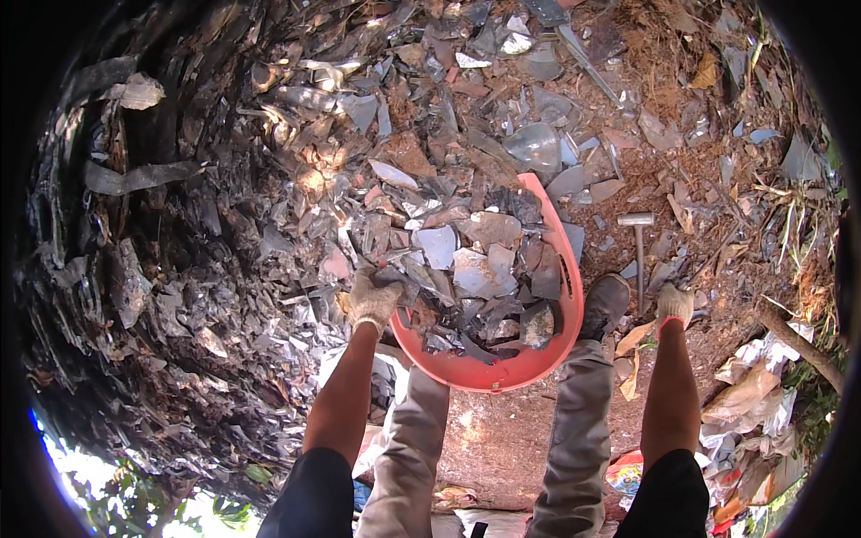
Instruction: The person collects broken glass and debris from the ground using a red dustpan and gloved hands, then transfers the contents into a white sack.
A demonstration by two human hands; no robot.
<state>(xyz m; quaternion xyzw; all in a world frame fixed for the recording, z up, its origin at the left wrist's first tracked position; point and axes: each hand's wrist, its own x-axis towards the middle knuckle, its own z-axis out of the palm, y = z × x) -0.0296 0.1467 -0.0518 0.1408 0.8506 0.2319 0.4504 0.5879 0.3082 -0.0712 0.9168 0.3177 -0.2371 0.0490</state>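
Observation:
A red plastic basin with a broken, incomplete rim stands between my legs, heaped with flat, jagged shards in grey, white and brown. At its left edge is my left hand in a pale knit glove. Its fingers are bent around a dark flat piece at the rim, whose kind I cannot make out. Over the ground to the right hangs my right hand, gloved too, fingers mostly hidden behind its back. Just left of that hand, apart from it, is a hammer with a metal head and thin handle.
A high bank of layered dark shards rises on the left. More broken pieces lie beyond the basin. My shoe is by the basin's right side. Crumpled wrappers and a stick lie at the right.

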